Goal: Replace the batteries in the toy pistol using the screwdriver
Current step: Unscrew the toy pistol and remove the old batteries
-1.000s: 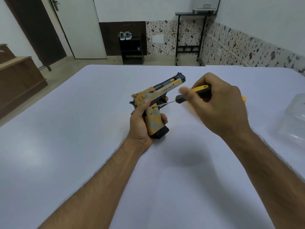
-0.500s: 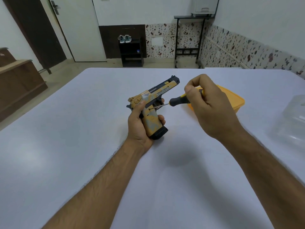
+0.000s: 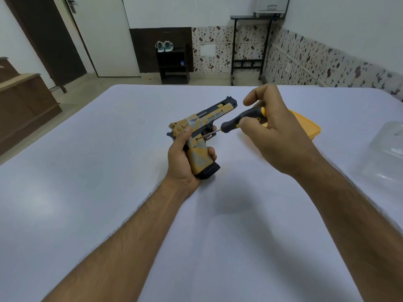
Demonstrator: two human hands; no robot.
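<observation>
Toy pistol (image 3: 201, 136) stands grip-down on the white table (image 3: 87, 171), clenched by the left hand (image 3: 185, 158), probably to brace it. Right of the pistol, the right hand (image 3: 274, 131) grasps the screwdriver (image 3: 239, 119), index finger lifted, tip at the grip's upper side, seemingly on a screw. Beyond sits a yellow box (image 3: 309, 127).

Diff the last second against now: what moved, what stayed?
The right hand regripped the screwdriver: its forefinger has lifted off the handle and now sticks out, which suggests turning. The yellow box, hidden behind that hand a second ago, now shows. Unchanged: the left hand grips the toy pistol by its grip, butt on the table, and the screwdriver tip stays on the grip's side.
</observation>
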